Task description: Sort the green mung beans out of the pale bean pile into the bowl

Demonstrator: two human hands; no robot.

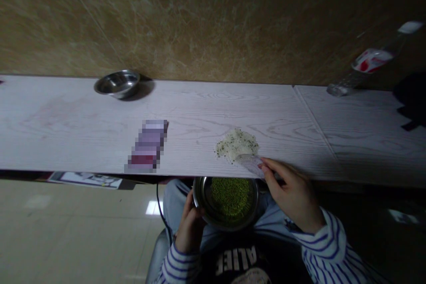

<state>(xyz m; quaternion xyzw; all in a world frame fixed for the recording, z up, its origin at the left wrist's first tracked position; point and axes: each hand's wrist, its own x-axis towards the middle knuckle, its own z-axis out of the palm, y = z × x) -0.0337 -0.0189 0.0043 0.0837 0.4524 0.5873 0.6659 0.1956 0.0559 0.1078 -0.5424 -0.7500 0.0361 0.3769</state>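
Observation:
My left hand (190, 224) grips the rim of a steel bowl (203, 213) holding green beans (232, 197), kept on my lap just under the table edge. My right hand (293, 195) pinches a small clear plastic piece (251, 163) against the table top, touching the near side of a pile of white grains with dark specks (236, 144). The pile lies on the pale wood-grain table (83, 124) near its front edge.
An empty steel bowl (118, 83) stands at the back left by the marbled wall. A blurred purple card-like thing (148, 145) lies left of the pile. A clear plastic bottle with a red label (369, 62) stands at the far right, beside a dark object (411, 97).

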